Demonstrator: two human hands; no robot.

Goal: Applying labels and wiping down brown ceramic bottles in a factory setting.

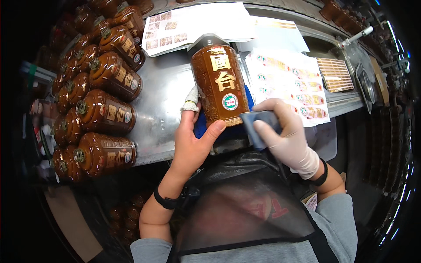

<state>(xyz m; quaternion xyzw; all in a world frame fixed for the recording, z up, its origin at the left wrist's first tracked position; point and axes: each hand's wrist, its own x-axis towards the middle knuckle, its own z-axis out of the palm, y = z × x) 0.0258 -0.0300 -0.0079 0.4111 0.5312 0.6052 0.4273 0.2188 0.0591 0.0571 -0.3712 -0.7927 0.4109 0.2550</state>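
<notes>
Gripped at its lower end by the left hand (pixel 191 140), a brown bottle (pixel 218 83) is held lying on the metal bench (pixel 162 87).

Thumb and fingers are closed around the base, apparently to steady it with the label side up. A grey-blue pad (pixel 258 125) is clasped in the gloved right hand (pixel 285 136) and pressed at the label's lower edge. Similar bottles (pixel 105 114) are laid in rows at the left; sticker sheets (pixel 287 83) are kept within reach at the right.

1. The bare left hand (pixel 191 140) grips the base of a brown bottle (pixel 218 85) at frame centre.
2. The gloved right hand (pixel 287 138) presses a grey pad (pixel 258 125) against the bottle's lower right edge.
3. Brown bottles (pixel 103 111) lie stacked at left.
4. Label sheets (pixel 289 83) lie at upper right on the metal table (pixel 164 96).
</notes>
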